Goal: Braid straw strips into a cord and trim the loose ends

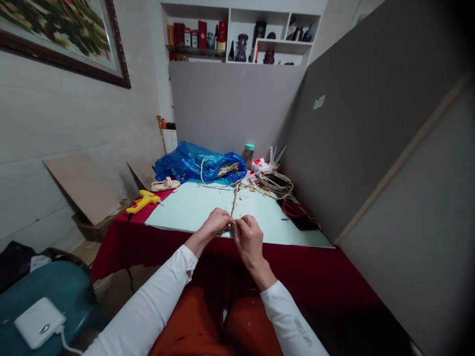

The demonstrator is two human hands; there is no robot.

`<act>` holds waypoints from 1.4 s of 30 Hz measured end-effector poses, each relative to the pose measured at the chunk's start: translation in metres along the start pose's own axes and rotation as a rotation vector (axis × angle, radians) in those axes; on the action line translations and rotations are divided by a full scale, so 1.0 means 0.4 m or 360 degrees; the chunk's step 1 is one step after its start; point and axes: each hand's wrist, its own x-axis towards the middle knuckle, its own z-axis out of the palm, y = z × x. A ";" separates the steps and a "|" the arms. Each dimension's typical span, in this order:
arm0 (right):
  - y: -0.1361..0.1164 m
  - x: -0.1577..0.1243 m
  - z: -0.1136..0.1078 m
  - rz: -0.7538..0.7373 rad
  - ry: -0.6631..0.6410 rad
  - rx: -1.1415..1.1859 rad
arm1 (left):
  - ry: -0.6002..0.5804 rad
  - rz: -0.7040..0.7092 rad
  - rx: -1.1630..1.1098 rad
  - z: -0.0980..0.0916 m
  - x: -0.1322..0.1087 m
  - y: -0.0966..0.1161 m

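Observation:
My left hand (218,221) and my right hand (249,238) meet at the near edge of a pale green board (185,212). Both have their fingers pinched on the near end of a straw cord (234,200), which looks twisted or braided. From my fingertips the cord runs straight away from me across the board. Its end between my fingers is mostly hidden. Beyond it, loose straw bits lie scattered near a coil of straw cord (275,184). More straw stalks (228,170) stick out of a crumpled blue plastic bag (185,160).
A yellow glue gun (144,200) lies on the red tablecloth (122,242) at left, near a small woven straw piece (165,184). Red-handled scissors (295,208) rest at right. A green-lidded jar (248,154) stands behind. Grey panels (237,104) border the table's back and right.

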 end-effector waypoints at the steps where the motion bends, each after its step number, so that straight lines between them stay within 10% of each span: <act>1: 0.000 -0.009 -0.001 -0.0043 -0.0002 -0.0021 | -0.0027 -0.0029 -0.0004 -0.002 -0.003 0.001; 15: 0.014 0.033 -0.054 0.0114 -0.0196 0.0211 | -0.0235 0.0028 -0.0049 -0.038 -0.006 -0.006; 22: 0.078 0.117 -0.021 0.0213 -0.0678 0.0653 | -0.0219 0.0161 0.0133 -0.031 -0.012 -0.009; 35: 0.054 0.086 -0.006 0.0522 -0.0422 0.0746 | 0.0552 0.0592 0.0996 0.040 -0.103 0.019; 42: 0.070 0.097 -0.005 0.0551 -0.0507 0.1150 | 0.0589 0.0743 0.1214 0.112 -0.135 -0.003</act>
